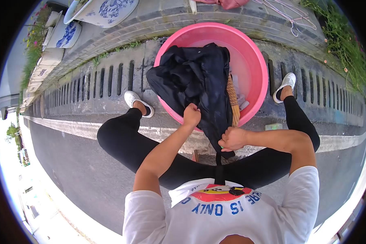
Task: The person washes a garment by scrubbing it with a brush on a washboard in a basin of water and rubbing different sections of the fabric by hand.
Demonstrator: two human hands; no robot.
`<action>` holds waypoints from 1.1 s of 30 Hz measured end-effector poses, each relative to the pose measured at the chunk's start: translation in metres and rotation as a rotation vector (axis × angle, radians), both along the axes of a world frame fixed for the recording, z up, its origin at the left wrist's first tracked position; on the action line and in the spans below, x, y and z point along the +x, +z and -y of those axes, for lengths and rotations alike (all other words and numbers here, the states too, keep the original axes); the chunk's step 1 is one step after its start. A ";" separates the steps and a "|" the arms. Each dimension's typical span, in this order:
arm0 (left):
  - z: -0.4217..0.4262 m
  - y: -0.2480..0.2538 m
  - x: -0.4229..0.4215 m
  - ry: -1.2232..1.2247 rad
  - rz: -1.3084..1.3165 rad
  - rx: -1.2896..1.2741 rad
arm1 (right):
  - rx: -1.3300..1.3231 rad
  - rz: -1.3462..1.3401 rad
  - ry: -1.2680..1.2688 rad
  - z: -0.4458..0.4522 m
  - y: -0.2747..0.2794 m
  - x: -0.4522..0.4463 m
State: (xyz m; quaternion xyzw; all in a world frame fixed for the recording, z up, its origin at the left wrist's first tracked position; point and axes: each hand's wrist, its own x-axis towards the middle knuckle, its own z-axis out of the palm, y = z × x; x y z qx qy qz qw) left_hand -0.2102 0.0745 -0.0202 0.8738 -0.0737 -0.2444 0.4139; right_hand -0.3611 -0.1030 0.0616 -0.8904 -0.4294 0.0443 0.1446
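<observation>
Cloth (187, 77) runs long from tub (254, 61) twd you; your L hand (192, 115) & R hand (233, 139) grip it, R nearer the tip.

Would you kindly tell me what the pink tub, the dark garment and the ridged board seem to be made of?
Tub: probably plastic, judging by its smooth, moulded-looking rim.
Garment: fabric, shown by soft folds, with a slight sheen; fibre unclear.
Board: likely wood, given its yellow-brown colour and carved-looking ridges.
</observation>
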 end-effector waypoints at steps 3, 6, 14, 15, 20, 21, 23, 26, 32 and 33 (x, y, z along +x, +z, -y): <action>-0.001 0.004 -0.001 -0.019 0.040 0.006 | -0.008 0.155 -0.160 0.017 -0.017 0.028; -0.001 0.013 0.000 0.004 -0.030 0.026 | -0.033 0.192 -0.368 0.006 -0.013 0.033; -0.002 0.009 -0.009 0.032 -0.047 0.027 | -0.208 0.226 -0.750 0.049 -0.064 0.112; -0.003 0.012 -0.011 0.026 -0.047 0.029 | -0.155 0.246 -0.722 0.046 -0.055 0.115; -0.004 0.010 -0.007 0.019 -0.054 -0.037 | 0.086 0.184 -0.104 -0.003 -0.037 0.079; -0.005 0.010 -0.007 0.012 -0.039 -0.030 | 0.069 0.187 -0.135 0.006 -0.045 0.088; -0.004 0.015 -0.004 0.006 -0.064 0.000 | -0.040 0.216 -0.311 0.042 -0.062 0.124; -0.005 0.026 -0.005 -0.025 -0.059 0.032 | -0.149 0.198 -0.735 0.079 -0.081 0.157; 0.007 0.053 -0.012 -0.208 0.147 0.165 | 0.097 0.326 -0.224 0.047 -0.068 0.176; 0.009 0.056 -0.008 -0.244 0.131 0.195 | 0.056 0.383 -0.395 0.061 -0.081 0.193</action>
